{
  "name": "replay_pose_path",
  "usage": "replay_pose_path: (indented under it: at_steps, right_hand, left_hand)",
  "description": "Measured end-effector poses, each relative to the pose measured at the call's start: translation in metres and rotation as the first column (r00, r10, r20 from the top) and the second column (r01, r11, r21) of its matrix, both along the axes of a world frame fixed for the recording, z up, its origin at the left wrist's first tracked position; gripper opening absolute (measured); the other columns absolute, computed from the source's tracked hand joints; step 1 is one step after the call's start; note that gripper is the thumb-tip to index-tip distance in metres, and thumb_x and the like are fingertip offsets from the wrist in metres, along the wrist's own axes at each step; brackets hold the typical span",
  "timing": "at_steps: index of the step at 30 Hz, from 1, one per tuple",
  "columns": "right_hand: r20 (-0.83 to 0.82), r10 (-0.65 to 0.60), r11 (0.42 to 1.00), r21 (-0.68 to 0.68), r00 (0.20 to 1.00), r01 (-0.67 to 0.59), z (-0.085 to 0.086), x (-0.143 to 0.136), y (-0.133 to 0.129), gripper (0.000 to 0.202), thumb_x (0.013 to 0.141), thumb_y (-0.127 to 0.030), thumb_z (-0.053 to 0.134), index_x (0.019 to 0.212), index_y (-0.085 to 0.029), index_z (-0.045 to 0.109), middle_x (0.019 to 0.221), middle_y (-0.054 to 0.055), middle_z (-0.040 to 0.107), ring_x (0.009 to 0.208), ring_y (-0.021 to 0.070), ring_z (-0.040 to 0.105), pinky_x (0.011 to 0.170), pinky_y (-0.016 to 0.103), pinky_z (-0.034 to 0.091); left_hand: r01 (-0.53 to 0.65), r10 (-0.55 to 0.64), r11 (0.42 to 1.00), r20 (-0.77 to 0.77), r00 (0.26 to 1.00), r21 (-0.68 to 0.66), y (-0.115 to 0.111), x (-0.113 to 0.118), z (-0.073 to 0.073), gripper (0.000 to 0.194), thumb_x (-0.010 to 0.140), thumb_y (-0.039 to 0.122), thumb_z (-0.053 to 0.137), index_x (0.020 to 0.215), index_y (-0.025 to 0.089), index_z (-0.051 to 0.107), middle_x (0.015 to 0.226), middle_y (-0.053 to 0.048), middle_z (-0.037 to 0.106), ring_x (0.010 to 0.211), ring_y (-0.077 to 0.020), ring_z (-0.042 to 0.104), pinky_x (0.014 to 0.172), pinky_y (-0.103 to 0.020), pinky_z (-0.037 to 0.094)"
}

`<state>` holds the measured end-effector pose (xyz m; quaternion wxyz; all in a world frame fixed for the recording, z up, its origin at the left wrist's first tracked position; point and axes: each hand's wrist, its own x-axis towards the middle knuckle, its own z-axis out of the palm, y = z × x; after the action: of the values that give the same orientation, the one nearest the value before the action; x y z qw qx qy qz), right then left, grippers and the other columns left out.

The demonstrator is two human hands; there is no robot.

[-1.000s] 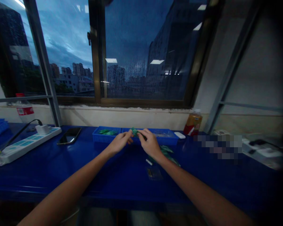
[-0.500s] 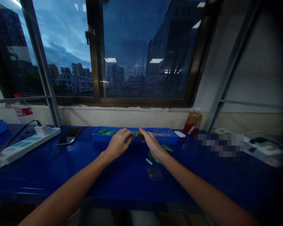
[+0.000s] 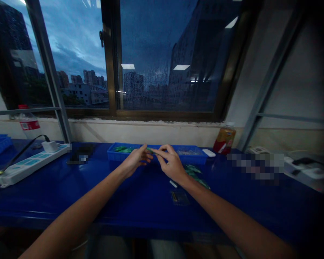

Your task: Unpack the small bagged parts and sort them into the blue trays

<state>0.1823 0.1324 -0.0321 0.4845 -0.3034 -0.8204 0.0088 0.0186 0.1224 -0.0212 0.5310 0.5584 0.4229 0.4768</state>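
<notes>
Over the front of the blue bins, my left hand and my right hand meet at a small, thin green piece. Its exact kind is too small to make out. Thumb and curled fingers of my left hand are at its left end, while the fingertips of my right hand pinch its right end. Behind my left hand, a blue bin holds several green pieces. More green pieces lie on the table beyond my right wrist. Below that wrist are a small white strip and a clear bag with gold-coloured bits.
Another blue bin section holds small, unclear items. A white rounded object and a drink bottle stand right of it. To the left are a power strip, a dark phone and a red-capped bottle.
My right hand has turned, its flat fingers now bent into a pinch on the green piece. My left hand has shifted slightly and its fingers have loosened. The camera view has moved a little.
</notes>
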Motion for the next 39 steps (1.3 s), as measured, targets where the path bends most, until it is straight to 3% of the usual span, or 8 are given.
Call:
replay_pose_path:
  at_steps: [5,12,19,24,27,30,32,39]
  right_hand:
    - [-0.091,0.002,0.999,-0.052,0.996,-0.006,0.004,0.0,-0.001,0.028,0.074,-0.017,0.049,0.095,-0.024,0.067,0.093,0.006,0.048,0.093,0.0183,0.047,0.087,0.034,0.037]
    - [-0.446,-0.054,0.742,-0.617,0.893,-0.263,-0.004,-0.007,0.01,0.042,0.08,-0.049,0.04,0.085,-0.014,0.063,0.07,0.004,0.058,0.068,0.0169,0.053,0.063,0.029,0.042]
    - [-0.018,-0.019,0.984,-0.18,1.0,0.015,-0.006,-0.003,0.005,0.029,0.084,-0.027,0.039,0.105,-0.022,0.06,0.09,0.006,0.055,0.084,0.0175,0.052,0.079,0.031,0.041]
    - [0.135,-0.023,0.998,-0.054,0.991,0.031,-0.006,-0.006,-0.001,0.041,0.079,-0.012,0.039,0.116,-0.022,0.053,0.102,0.007,0.046,0.088,0.0158,0.051,0.083,0.03,0.042]
    - [0.105,-0.048,0.998,-0.032,0.993,0.052,0.002,-0.003,-0.002,0.045,0.077,-0.013,0.043,0.121,-0.021,0.048,0.107,0.008,0.047,0.098,0.0178,0.049,0.089,0.032,0.04]
    - [0.158,-0.047,0.996,-0.062,0.986,0.057,0.016,0.01,-0.001,0.041,0.079,-0.018,0.043,0.119,-0.021,0.05,0.103,0.008,0.053,0.097,0.0188,0.051,0.087,0.033,0.04]
    - [0.293,-0.001,0.99,-0.134,0.956,0.042,0.026,0.024,0.002,0.036,0.08,-0.022,0.044,0.115,-0.022,0.054,0.097,0.007,0.058,0.09,0.0189,0.053,0.083,0.033,0.041]
    - [0.542,-0.005,0.83,-0.467,0.84,0.306,0.037,0.075,0.015,0.024,0.067,-0.023,0.056,0.088,-0.024,0.068,0.069,0.003,0.065,0.06,0.0167,0.055,0.058,0.028,0.039]
  left_hand:
    - [-0.08,0.137,0.939,-0.15,0.979,0.336,0.003,-0.003,-0.001,0.017,0.075,0.023,0.048,0.086,0.013,0.059,0.077,-0.005,0.061,0.067,-0.0129,0.055,0.062,-0.024,0.042]
    - [0.205,0.499,0.554,-0.519,0.694,0.807,-0.006,0.005,-0.007,0.03,0.08,0.016,0.044,0.106,0.021,0.057,0.1,-0.007,0.059,0.094,-0.0196,0.051,0.086,-0.034,0.04]
    - [-0.051,0.135,0.952,-0.267,0.954,0.301,-0.003,0.006,-0.001,0.046,0.084,0.049,0.035,0.094,0.011,0.059,0.086,-0.01,0.063,0.076,-0.0169,0.058,0.066,-0.029,0.045]
    - [0.002,0.035,0.984,-0.206,0.978,0.178,0.002,0.001,0.001,0.03,0.077,0.037,0.052,0.088,0.01,0.061,0.076,-0.007,0.063,0.06,-0.0118,0.055,0.057,-0.024,0.042]
    - [-0.182,0.422,0.829,-0.377,0.824,0.528,0.005,-0.016,0.01,0.021,0.077,0.027,0.051,0.089,0.014,0.063,0.079,-0.006,0.063,0.071,-0.0172,0.057,0.066,-0.028,0.043]
    - [-0.248,0.829,0.468,-0.324,0.455,0.848,0.01,-0.048,0.018,0.027,0.082,0.022,0.043,0.102,0.019,0.061,0.098,-0.009,0.061,0.095,-0.0223,0.053,0.083,-0.033,0.039]
    - [-0.24,0.899,0.406,-0.338,0.279,0.882,0.016,-0.07,0.019,0.029,0.083,0.023,0.041,0.104,0.02,0.061,0.1,-0.009,0.06,0.098,-0.0241,0.05,0.084,-0.035,0.039]
    - [-0.225,0.597,0.792,-0.797,0.091,0.568,0.035,-0.103,0.001,0.03,0.077,0.031,0.045,0.096,0.022,0.066,0.092,-0.014,0.065,0.084,-0.0303,0.057,0.075,-0.042,0.041]
